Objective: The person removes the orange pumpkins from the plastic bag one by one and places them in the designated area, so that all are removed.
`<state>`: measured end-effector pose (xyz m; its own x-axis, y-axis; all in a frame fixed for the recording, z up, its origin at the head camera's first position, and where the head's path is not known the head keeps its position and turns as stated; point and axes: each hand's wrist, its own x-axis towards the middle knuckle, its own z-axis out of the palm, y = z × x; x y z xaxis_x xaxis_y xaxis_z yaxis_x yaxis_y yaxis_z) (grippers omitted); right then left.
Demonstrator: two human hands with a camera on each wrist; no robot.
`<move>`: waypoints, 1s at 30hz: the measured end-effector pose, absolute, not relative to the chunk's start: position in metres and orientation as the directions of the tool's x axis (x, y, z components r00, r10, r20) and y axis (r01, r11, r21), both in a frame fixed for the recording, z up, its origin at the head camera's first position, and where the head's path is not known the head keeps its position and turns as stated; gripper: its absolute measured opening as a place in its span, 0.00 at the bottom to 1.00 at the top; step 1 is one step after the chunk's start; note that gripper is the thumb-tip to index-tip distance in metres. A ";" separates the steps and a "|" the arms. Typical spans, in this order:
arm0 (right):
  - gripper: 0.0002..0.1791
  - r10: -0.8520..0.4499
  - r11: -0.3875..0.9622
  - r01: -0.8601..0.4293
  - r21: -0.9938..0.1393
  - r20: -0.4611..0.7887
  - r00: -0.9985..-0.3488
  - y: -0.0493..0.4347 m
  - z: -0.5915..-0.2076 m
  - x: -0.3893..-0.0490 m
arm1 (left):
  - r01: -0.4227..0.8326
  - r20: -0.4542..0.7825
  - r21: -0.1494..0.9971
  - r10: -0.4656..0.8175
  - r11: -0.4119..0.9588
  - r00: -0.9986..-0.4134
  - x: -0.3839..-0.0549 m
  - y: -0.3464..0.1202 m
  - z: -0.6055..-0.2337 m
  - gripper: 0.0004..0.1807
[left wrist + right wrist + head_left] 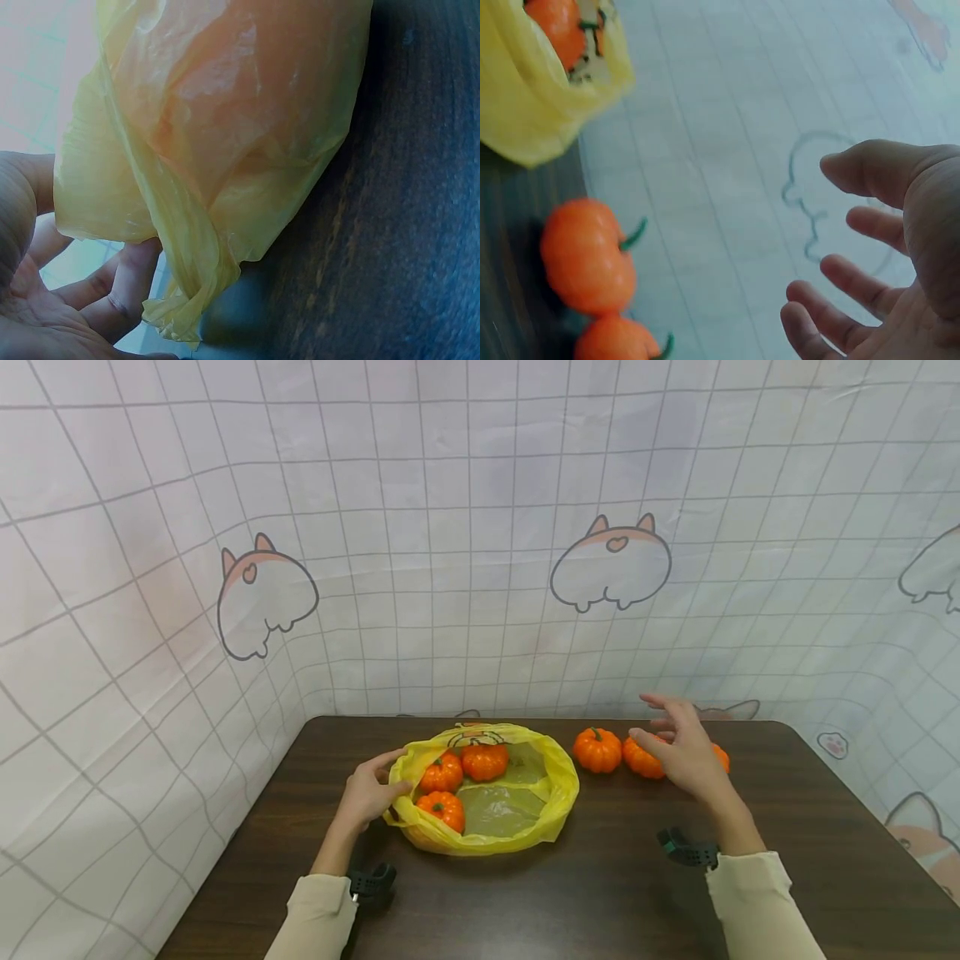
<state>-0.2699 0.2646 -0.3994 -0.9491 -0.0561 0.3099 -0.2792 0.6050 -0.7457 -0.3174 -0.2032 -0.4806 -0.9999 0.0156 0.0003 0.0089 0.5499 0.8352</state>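
A yellow plastic bag point(558, 785) lies on the table with its mouth spread wide. Three small orange pumpkins show inside: one at the back point(484, 762), one at the left point(441, 773), one in front point(442, 810). At the bag's left rim, my left hand point(369, 793) pinches the edge between thumb and fingers; in the left wrist view the bag point(225, 135) bulges over something orange. My right hand point(678, 752), fingers spread and holding nothing, hovers over a row of pumpkins. The left one point(597, 750) is in full view; the middle point(642, 757) and right point(722, 757) ones are partly hidden.
The dark wooden table point(525, 902) ends at a white gridded cloth point(465, 568) with cartoon animals, hanging behind and at the sides. A black band is on the left wrist point(372, 881) and another on the right wrist point(688, 850).
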 end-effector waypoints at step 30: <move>0.27 -0.423 0.497 -0.586 -0.640 0.412 -0.807 0.108 -0.464 -0.257 | 0.024 0.014 0.839 0.024 0.543 -1.000 -0.318 -0.205 -0.484 0.32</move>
